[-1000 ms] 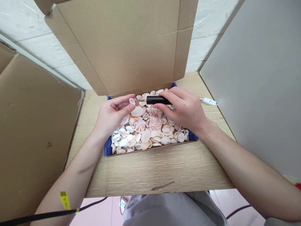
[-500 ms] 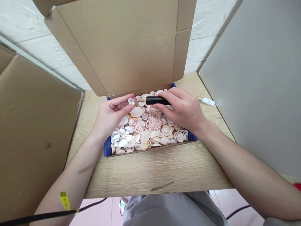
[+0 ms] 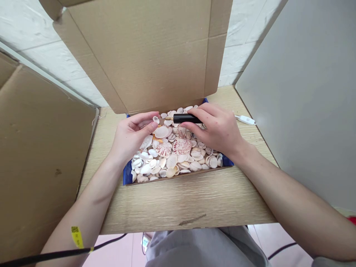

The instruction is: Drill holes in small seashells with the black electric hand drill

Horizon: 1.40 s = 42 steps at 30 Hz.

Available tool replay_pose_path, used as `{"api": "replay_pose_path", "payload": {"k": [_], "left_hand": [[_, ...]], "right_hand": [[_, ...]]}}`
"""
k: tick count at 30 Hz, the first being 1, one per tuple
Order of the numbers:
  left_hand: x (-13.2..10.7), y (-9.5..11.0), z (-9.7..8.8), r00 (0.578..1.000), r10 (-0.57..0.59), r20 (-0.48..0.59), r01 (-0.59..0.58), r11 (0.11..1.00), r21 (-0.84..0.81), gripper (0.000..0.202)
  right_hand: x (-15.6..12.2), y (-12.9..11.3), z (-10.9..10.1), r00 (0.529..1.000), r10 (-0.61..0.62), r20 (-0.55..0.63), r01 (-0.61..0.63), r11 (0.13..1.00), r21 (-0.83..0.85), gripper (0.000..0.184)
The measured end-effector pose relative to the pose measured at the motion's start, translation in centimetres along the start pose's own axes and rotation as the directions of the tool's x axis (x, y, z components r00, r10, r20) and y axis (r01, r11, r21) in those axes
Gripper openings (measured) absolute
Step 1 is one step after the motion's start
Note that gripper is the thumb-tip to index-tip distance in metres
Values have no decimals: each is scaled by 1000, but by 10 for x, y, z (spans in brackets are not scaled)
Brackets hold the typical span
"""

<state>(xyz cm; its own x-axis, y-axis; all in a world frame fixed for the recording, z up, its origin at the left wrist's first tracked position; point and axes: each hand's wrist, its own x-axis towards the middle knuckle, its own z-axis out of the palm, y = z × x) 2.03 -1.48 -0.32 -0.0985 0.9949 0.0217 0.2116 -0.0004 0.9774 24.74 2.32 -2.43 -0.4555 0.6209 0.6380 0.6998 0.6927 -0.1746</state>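
Between the thumb and fingertips of my left hand (image 3: 135, 130) is a small whitish seashell (image 3: 156, 119). My right hand (image 3: 216, 125) grips a black mini electric drill (image 3: 185, 118) with a brass-coloured chuck (image 3: 168, 118). Its thin bit points left and reaches the held shell; whether the tip has gone through cannot be made out. Both hands hover over a shallow cardboard box (image 3: 128, 175) with blue sides. Many loose shells fill it, among them a red-and-white scallop shell (image 3: 182, 146) near the middle.
The box's tall cardboard lid (image 3: 144, 55) stands upright behind it. A large cardboard sheet (image 3: 41, 141) rises at the left and a grey panel (image 3: 303, 96) at the right. A white inline switch (image 3: 246, 119) lies on the wooden table (image 3: 178, 204), right of my right hand.
The shell in my left fingers has turned slightly and now shows narrower. The drill has shifted a tiny bit to the right; both grips stay the same.
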Motion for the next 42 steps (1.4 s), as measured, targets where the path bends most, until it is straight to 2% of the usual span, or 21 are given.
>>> {"api": "replay_pose_path", "payload": {"k": [10, 27, 36, 42], "left_hand": [[-1, 1, 0, 1000, -2, 7, 2, 1000, 2, 34], [0, 3, 0, 1000, 19, 2, -19, 999, 30, 23], [-1, 4, 1, 1000, 3, 0, -3, 1000, 21, 23], [-2, 5, 0, 999, -25, 25, 24, 997, 72, 25]], "right_hand": [[-1, 0, 0, 1000, -6, -8, 6, 1000, -13, 38], [-1, 2, 0, 996, -83, -41, 82, 996, -19, 36], [-1, 3, 0, 983, -143, -117, 141, 990, -22, 27], [2, 4, -1, 973, -171, -153, 167, 985, -34, 20]]}}
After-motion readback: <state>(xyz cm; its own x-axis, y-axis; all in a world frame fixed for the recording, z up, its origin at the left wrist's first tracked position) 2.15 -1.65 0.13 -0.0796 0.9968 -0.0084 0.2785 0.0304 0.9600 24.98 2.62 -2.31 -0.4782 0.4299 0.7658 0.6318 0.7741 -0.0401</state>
